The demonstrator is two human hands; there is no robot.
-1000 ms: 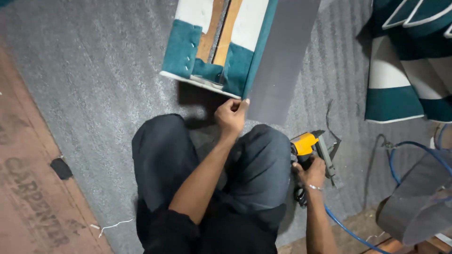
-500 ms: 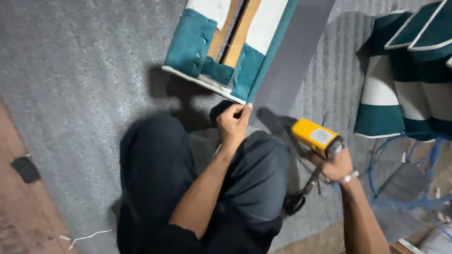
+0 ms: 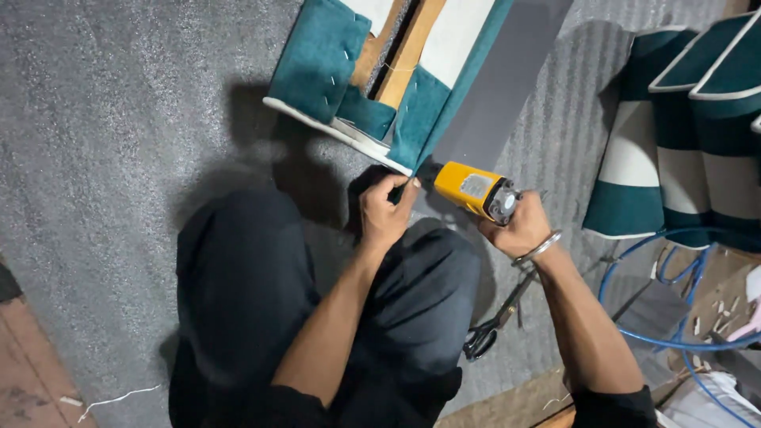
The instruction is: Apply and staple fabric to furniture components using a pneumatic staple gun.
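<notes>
An upholstered panel in teal and white fabric over a wooden frame lies on the grey floor mat, with a grey fabric strip along its right side. My left hand pinches the fabric at the panel's near corner. My right hand grips a yellow pneumatic staple gun, its nose set against that same corner, right beside my left fingers. My knees in dark trousers are below both hands.
Black-handled scissors lie on the mat by my right knee. More teal and white cushions are stacked at the right. A blue air hose coils at the lower right. A wooden board borders the lower left.
My right hand lifted the staple gun from beside my knee and brought it left to the panel corner. My left hand kept its pinch on the fabric edge.
</notes>
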